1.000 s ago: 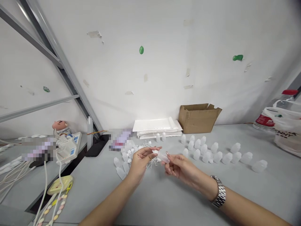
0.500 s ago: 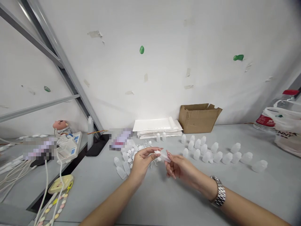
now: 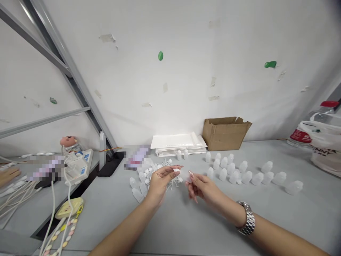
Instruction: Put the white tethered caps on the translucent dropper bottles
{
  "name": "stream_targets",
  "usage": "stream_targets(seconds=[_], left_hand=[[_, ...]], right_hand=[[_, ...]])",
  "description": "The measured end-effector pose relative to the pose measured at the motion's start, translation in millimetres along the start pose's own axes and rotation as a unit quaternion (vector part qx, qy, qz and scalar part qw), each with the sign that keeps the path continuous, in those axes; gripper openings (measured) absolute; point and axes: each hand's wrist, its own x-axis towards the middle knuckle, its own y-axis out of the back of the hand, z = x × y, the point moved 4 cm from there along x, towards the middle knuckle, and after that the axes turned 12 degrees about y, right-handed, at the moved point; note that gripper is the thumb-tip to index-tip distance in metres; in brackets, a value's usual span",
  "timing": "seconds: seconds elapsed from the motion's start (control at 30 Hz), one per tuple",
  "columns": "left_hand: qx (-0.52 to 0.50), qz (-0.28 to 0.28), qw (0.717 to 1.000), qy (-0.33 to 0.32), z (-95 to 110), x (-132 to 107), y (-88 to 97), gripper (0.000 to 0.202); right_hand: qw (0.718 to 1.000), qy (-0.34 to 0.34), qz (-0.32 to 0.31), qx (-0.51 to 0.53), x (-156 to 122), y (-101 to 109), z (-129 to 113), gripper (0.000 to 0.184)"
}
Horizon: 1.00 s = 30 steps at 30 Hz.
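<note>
Above the grey table, my left hand pinches a small white cap between thumb and fingertips. Facing it, my right hand holds a small translucent bottle by thumb and index finger, its other fingers loosely curled. The bottle is blurred, so I cannot tell whether it touches the cap. Behind and beside my left hand lies a pile of white caps with thin strings. Several loose translucent bottles lie left of that hand. Many similar bottles stand in loose rows to the right.
White envelopes are stacked against the wall beside a cardboard box. Two small white-topped bottles stand before them. A plastic bag sits far right. Cables and a power strip lie left, where another person's hand shows.
My hands have drawn slightly apart, and the bottle in my right hand has shifted and blurred. Another person's hand has come into view at the left edge.
</note>
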Motion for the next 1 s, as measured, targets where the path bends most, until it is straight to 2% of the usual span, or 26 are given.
stream_targets(seconds=[0.1, 0.23, 0.3, 0.4, 0.5, 0.57, 0.67, 0.8, 0.9, 1.0], left_hand=[[0.0, -0.011, 1.0, -0.008, 2.9, -0.3, -0.8, 0.012], [-0.006, 0.01, 1.0, 0.011, 0.7, 1.3, 1.8, 0.016], [-0.008, 0.019, 1.0, 0.018, -0.6, 1.5, 2.4, 0.018], [-0.002, 0.013, 1.0, 0.01, 0.5, 0.4, 0.9, 0.018], [0.011, 0.003, 1.0, -0.004, 3.3, -0.8, -0.6, 0.016], [0.016, 0.004, 1.0, -0.004, 3.3, -0.4, -0.1, 0.015], [0.011, 0.018, 1.0, 0.009, -0.9, 1.8, 2.3, 0.016], [-0.005, 0.016, 0.999, 0.029, -7.4, 3.9, 3.9, 0.015], [-0.012, -0.005, 0.999, 0.038, -6.7, 2.9, 3.0, 0.013], [-0.003, -0.023, 0.999, 0.041, -2.2, 0.9, 1.7, 0.014]], right_hand=[[0.999, -0.02, -0.016, 0.025, 0.3, -2.2, 3.1, 0.051], [0.993, 0.071, 0.043, -0.081, 1.2, 2.3, -8.9, 0.04], [0.988, 0.091, 0.061, -0.108, 0.2, 3.1, -12.4, 0.037], [0.994, 0.067, 0.042, -0.078, 0.0, 1.6, -7.9, 0.039], [1.0, 0.0, -0.007, 0.021, 1.0, -2.1, 3.0, 0.047], [0.998, -0.029, -0.024, 0.05, 1.5, -3.1, 7.4, 0.051], [0.999, 0.013, 0.009, -0.028, 2.2, 0.5, 3.6, 0.046], [0.986, 0.086, 0.059, -0.133, -0.2, 2.5, -6.4, 0.035], [0.991, 0.065, 0.039, -0.115, -1.2, 0.7, -6.8, 0.034], [0.999, 0.022, -0.014, -0.019, -1.6, -2.3, -5.2, 0.035]])
